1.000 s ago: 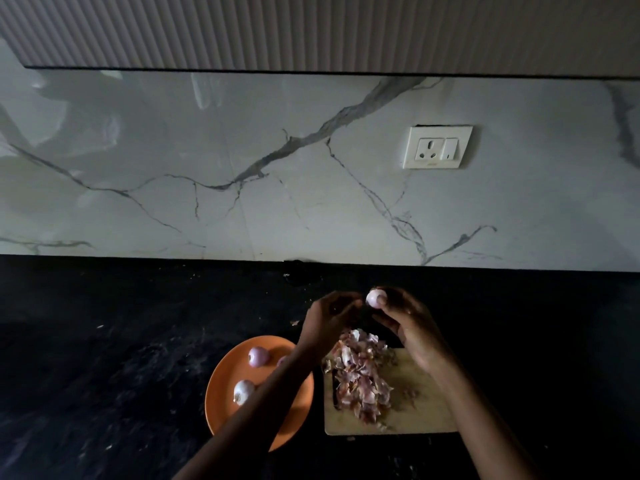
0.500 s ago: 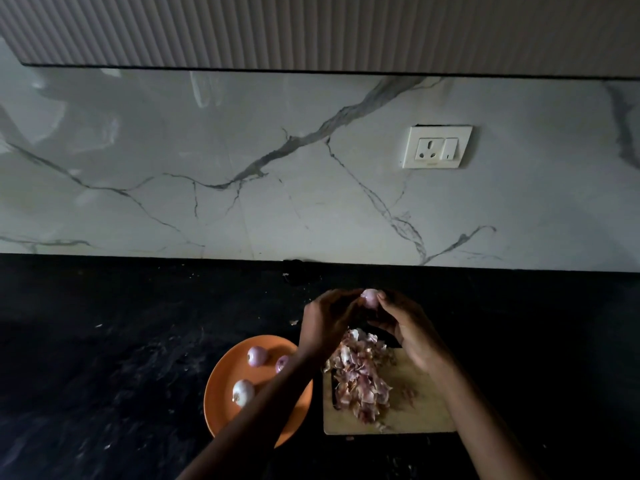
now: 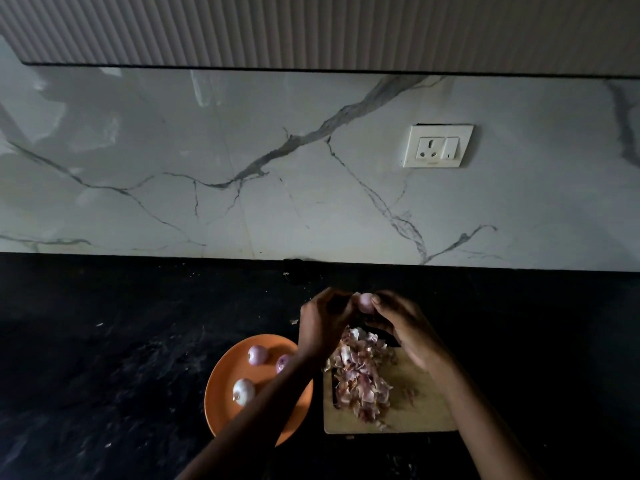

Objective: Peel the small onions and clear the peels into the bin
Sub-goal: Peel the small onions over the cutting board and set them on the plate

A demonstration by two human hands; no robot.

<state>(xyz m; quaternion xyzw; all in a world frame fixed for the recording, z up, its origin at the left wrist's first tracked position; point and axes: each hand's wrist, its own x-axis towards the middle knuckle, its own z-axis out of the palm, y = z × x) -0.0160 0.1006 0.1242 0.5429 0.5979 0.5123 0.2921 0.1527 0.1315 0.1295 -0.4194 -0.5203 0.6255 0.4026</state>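
A small pale pink onion (image 3: 365,302) is held up between both hands above the far end of the wooden cutting board (image 3: 426,407). My right hand (image 3: 405,330) grips it with the thumb on top. My left hand (image 3: 322,323) pinches at its left side. A heap of pink and white onion peels (image 3: 360,375) lies on the board below the hands. Left of the board, an orange plate (image 3: 225,386) carries three small onions (image 3: 258,355), (image 3: 283,363), (image 3: 243,391); my left forearm crosses over its right part.
The black stone counter (image 3: 104,358) stretches left and right of the plate and board. A marble backsplash with a white wall socket (image 3: 437,146) stands behind. A few peel scraps (image 3: 294,321) lie on the counter near my left hand. No bin is in view.
My left hand has closed in on the onion from the left and now pinches it. The onion has turned slightly in my right hand. Plate, board and peels have stayed put.
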